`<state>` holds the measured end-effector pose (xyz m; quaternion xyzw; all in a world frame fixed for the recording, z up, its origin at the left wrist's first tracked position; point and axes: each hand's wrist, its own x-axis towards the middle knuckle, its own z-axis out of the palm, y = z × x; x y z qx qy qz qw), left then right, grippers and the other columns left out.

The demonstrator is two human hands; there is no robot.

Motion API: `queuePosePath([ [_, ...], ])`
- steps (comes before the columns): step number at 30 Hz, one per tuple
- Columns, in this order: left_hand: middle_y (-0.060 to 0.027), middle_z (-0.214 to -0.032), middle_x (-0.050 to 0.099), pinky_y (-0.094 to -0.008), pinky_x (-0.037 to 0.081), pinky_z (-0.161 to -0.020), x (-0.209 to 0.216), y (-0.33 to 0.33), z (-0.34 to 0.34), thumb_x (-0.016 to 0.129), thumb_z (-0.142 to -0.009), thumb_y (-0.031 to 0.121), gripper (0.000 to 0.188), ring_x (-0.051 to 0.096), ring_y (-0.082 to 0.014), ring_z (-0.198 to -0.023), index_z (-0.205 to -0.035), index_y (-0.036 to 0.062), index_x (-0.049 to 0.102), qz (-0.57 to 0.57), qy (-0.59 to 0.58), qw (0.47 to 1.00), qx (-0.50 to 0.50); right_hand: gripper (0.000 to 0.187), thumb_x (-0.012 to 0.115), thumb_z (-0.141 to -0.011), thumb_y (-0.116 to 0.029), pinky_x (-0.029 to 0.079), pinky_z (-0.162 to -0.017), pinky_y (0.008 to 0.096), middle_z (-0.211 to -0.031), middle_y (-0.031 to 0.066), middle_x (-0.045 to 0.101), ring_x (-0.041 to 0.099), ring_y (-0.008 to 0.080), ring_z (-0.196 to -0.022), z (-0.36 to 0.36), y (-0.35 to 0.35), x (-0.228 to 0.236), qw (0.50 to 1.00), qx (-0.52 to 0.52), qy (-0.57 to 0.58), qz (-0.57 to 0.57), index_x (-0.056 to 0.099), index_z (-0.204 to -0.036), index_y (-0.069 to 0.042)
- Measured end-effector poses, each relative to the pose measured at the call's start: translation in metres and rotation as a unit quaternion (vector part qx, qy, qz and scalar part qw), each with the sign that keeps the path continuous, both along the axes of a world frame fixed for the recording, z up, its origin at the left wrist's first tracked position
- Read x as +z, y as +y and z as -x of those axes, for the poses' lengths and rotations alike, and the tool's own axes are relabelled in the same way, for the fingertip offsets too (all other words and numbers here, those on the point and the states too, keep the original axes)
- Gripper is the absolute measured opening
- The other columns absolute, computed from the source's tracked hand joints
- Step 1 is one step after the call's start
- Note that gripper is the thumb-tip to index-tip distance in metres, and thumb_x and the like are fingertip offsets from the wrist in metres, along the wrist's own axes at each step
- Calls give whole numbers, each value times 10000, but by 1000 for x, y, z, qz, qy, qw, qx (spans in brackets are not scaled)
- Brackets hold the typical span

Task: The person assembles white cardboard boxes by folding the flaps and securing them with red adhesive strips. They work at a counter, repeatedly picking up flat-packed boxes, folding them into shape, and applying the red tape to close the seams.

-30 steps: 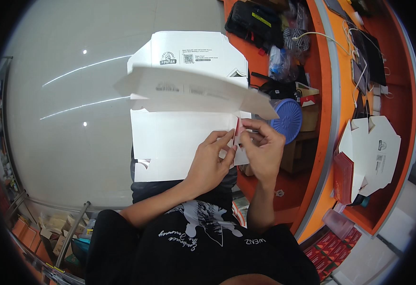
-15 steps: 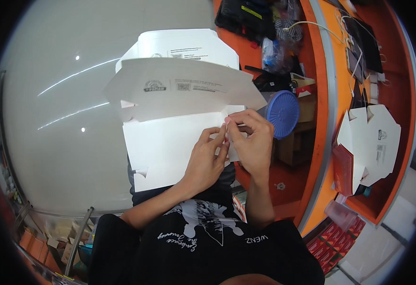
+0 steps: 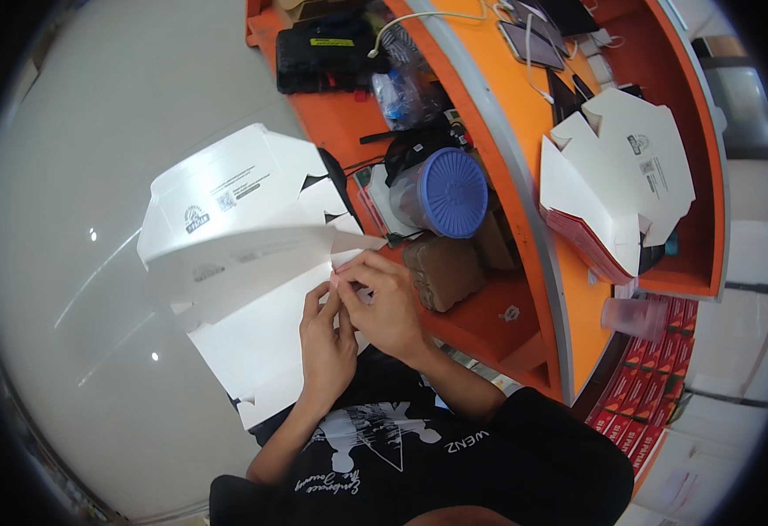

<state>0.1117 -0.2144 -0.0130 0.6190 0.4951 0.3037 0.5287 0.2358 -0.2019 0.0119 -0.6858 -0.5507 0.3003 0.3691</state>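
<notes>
A partly folded white cardboard box (image 3: 265,342) rests on my lap, its printed far panel raised and smeared by motion. At the box's right corner, the fingers of my left hand (image 3: 327,351) and my right hand (image 3: 384,302) meet on a small cardboard flap. My right thumb and forefinger pinch this flap from above. The left fingers press it from below, close against the right fingertips. Behind the raised panel lies another flat white box sheet (image 3: 252,167) with printing and notched edges. My fingers partly hide the folded corner.
On the orange counter (image 3: 480,88) at right stand a stack of unfolded white boxes (image 3: 590,184) and a clear plastic cup (image 3: 634,317). The shelf below holds a blue-lidded tub (image 3: 454,193), a brown carton (image 3: 443,272) and a black case (image 3: 322,57). Red packs (image 3: 638,386) sit at lower right.
The view has swung right, so the box and both hands appear farther left and tilted. More of the rear sheet shows. Both hands stay at the same corner.
</notes>
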Motion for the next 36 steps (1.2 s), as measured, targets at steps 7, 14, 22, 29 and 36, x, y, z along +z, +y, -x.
queuePosePath([
  [7, -234, -1350, 530, -375, 652, -826, 10, 1, 4, 624, -976, -32, 359, 694, -317, -1090, -1330, -94, 614, 61, -3, 998, -26, 137, 729, -928, -67, 583, -675, 329, -891, 139, 681, 724, 250, -756, -9, -17, -20, 998, -6, 57, -21, 705, -934, 68],
  [14, -187, -1417, 439, -382, 661, -920, 15, 0, 12, 709, -905, -61, 534, 640, -299, -1193, -1412, -87, 542, 127, -60, 988, -61, 239, 748, -971, -180, 607, -721, 331, -955, 107, 734, 728, 172, -824, -31, -10, -9, 965, 68, 197, 161, 661, -1035, 33],
  [22, -199, -1353, 592, -502, 536, -986, 106, -33, 40, 943, -732, 172, 733, 605, -420, -1246, -1372, 18, 621, -243, -36, 966, -75, 176, 683, -964, -111, 565, -652, 355, -777, 184, 717, 719, 234, -686, -52, 25, 58, 993, 38, -113, 13, 683, -1074, 26],
  [29, -153, -1184, 662, -448, 580, -918, 114, -14, 54, 941, -720, 188, 524, 654, -381, -1156, -1155, -14, 731, -332, -41, 928, -166, 252, 684, -986, -121, 516, -641, 317, -745, 145, 698, 594, 133, -619, -150, 37, 246, 840, -274, -427, -193, 708, -1188, 28],
  [36, -127, -1177, 692, -458, 561, -915, 100, -7, 62, 935, -711, 212, 506, 663, -360, -1136, -1138, 33, 733, -278, -52, 949, -138, 209, 690, -921, -77, 548, -701, 393, -878, 225, 723, 725, 336, -751, -311, -58, 201, 815, -318, -482, -41, 689, -1076, 63],
])
